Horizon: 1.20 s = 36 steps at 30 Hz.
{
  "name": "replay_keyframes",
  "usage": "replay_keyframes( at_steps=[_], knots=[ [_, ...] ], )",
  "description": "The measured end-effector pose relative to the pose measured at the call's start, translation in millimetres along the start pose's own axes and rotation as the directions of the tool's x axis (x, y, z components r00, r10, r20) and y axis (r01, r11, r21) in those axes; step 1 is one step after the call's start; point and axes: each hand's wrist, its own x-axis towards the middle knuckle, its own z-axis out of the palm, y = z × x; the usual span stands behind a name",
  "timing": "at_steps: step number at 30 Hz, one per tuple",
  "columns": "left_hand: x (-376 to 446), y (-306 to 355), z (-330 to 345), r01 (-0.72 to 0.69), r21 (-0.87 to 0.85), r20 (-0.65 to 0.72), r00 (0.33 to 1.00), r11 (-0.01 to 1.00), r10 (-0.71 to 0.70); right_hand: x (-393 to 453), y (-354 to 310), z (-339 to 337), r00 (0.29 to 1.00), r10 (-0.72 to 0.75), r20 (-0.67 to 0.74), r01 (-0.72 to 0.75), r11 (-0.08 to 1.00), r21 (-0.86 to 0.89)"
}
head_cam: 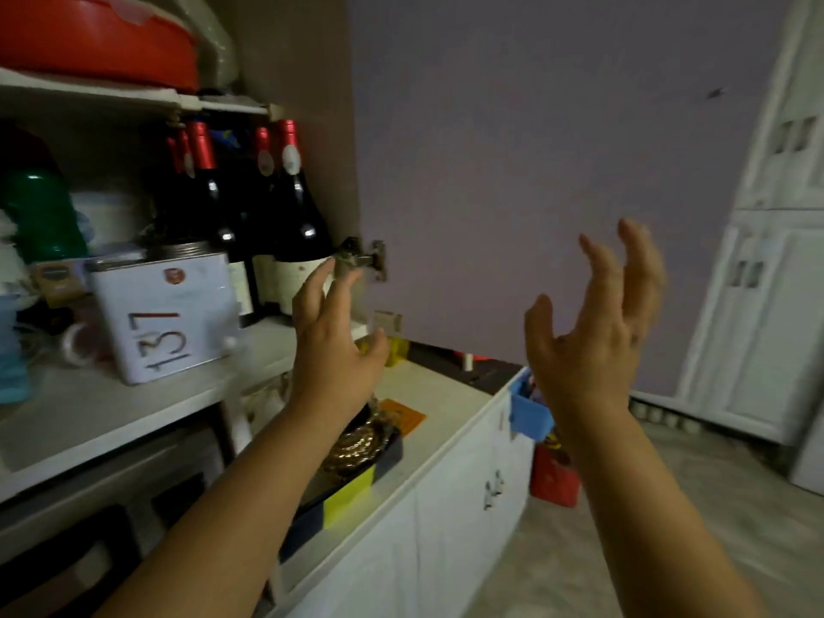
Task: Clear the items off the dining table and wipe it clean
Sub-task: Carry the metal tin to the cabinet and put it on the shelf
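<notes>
Both your hands are up and empty: your left hand [332, 345] hangs with fingers spread loosely just in front of the wine bottles [285, 216], your right hand [593, 332] is raised with fingers splayed, gripping nothing, before the open cupboard door [512, 171]. The dining table is not in view, so you cannot tell from here how much is cleared or whether any wiping is done; you look to be at the cupboard, stowing things. The white tin [162, 314] marked 137 sits left of the bottles, near the shelf [89, 421] edge. Below the bottles the desk [439, 408] carries a dark tray [352, 475]. Right of the bottles, the door hinge [372, 260] juts out; beyond the door, open floor gives room.
</notes>
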Motion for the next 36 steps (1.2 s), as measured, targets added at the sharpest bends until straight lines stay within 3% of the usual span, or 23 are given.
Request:
replay_keyframes(
  at_steps=[3, 5, 8, 11, 12, 14, 17, 21, 24, 27, 30, 36],
  knots=[
    [3, 53, 37, -0.021, -0.1, 0.166, 0.985, 0.995, 0.038, 21, 32, -55, 0.985, 0.061, -0.159, -0.067, 0.997, -0.036],
    [2, 81, 57, -0.007, -0.16, 0.279, 0.959, 0.987, 0.052, 30, 47, -77, 0.979, 0.137, -0.152, -0.146, 0.988, -0.05],
    [-6, 119, 84, -0.056, -0.225, 0.381, 0.914, 0.973, 0.141, 37, 73, -90, 0.91, 0.406, 0.083, -0.406, 0.914, -0.015],
    [-16, 144, 103, -0.08, -0.228, 0.449, 0.876, 0.971, 0.177, 34, 84, -91, 0.67, 0.608, 0.426, -0.696, 0.714, 0.076],
    [-19, 148, 107, -0.085, -0.218, 0.464, 0.868, 0.972, 0.18, 31, 85, -91, 0.637, 0.612, 0.469, -0.719, 0.691, 0.074],
    [-22, 156, 112, -0.098, -0.204, 0.481, 0.857, 0.974, 0.187, 25, 91, -92, 0.67, 0.584, 0.458, -0.684, 0.725, 0.076],
    [-23, 159, 108, -0.091, -0.228, 0.47, 0.862, 0.969, 0.191, 14, 89, -93, 0.784, 0.487, 0.385, -0.568, 0.812, 0.131],
    [-30, 156, 88, -0.083, -0.325, 0.368, 0.906, 0.942, 0.206, -5, 65, -102, 0.862, 0.401, 0.309, -0.484, 0.832, 0.271],
    [-36, 150, 65, -0.11, -0.368, 0.289, 0.93, 0.923, 0.226, -18, 41, -113, 0.912, 0.334, 0.239, -0.393, 0.877, 0.276],
    [-42, 145, 36, -0.166, -0.338, 0.246, 0.934, 0.926, 0.257, -29, 15, -122, 0.939, 0.265, 0.217, -0.321, 0.904, 0.284],
    [-45, 137, -1, -0.273, -0.191, 0.164, 0.938, 0.943, 0.305, -39, -9, -124, 0.953, 0.187, 0.237, -0.26, 0.908, 0.328],
    [-41, 106, -72, -0.339, 0.043, -0.007, 0.941, 0.94, 0.34, -52, -61, -110, 0.919, 0.027, 0.393, -0.284, 0.738, 0.612]
  ],
)
